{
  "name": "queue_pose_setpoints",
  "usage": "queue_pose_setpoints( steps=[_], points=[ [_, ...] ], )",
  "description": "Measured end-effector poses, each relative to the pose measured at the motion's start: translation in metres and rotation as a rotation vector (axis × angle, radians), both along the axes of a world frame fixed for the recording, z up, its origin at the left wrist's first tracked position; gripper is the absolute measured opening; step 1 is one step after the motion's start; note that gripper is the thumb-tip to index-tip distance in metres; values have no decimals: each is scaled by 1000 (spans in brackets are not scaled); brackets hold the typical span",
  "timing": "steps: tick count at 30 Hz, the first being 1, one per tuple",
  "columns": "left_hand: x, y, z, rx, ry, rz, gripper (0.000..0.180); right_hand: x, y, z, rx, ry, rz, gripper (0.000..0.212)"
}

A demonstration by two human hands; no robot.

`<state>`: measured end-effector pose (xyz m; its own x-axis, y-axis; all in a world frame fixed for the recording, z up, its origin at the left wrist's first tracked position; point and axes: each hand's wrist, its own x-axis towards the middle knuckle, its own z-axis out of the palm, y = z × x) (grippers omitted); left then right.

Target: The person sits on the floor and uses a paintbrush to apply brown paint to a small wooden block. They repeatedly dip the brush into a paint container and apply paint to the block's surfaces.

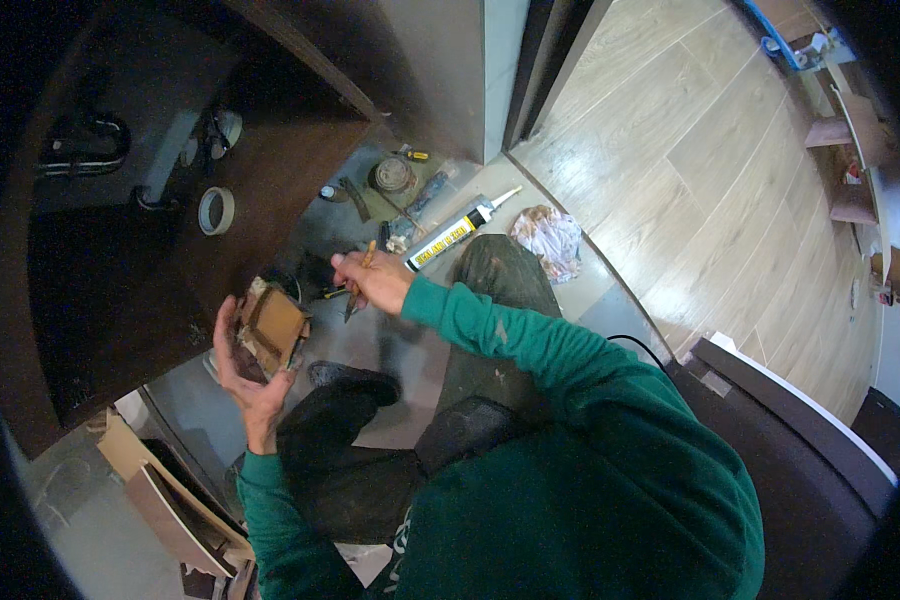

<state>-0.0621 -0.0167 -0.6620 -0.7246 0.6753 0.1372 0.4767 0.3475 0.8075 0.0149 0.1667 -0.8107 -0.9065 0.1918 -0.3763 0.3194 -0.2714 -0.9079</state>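
My left hand (pixel 255 385) grips a small brown box-like piece (pixel 275 325) with worn, pale edges, its fingers and thumb around the sides. The exact kind of this piece is not clear. In my right hand (pixel 375 280) is a thin tool with a wooden handle (pixel 371 252); its dark narrow tip (pixel 350 307) points down toward the floor, apart from the brown piece. A sealant cartridge (pixel 448 236) with a white nozzle lies just beyond my right hand.
A dark cabinet (pixel 300 170) stands open at left, a tape roll (pixel 216 210) inside. A round coil-like item (pixel 393 174), a yellow-handled tool (pixel 412 155) and a crumpled rag (pixel 547 243) lie on the floor. Board offcuts (pixel 165 500) lean at lower left.
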Motion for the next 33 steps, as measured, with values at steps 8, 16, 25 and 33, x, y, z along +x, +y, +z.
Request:
queue_pose_setpoints(
  steps=[8, 16, 25, 33],
  points=[
    [11, 10, 7, -144, -323, -285, 92, -17, -5, 18, -262, 44, 28, 36],
    [7, -10, 14, -222, -166, -375, 92, -25, 15, 66, -415, -72, 283, 40],
    [4, -40, 22, -170, -110, -225, 92, -34, 25, 50, -708, 142, 464, 47],
    [-3, -77, 34, -99, 2, -140, 92, -120, 29, -122, 793, -98, 350, 55]
  ],
)
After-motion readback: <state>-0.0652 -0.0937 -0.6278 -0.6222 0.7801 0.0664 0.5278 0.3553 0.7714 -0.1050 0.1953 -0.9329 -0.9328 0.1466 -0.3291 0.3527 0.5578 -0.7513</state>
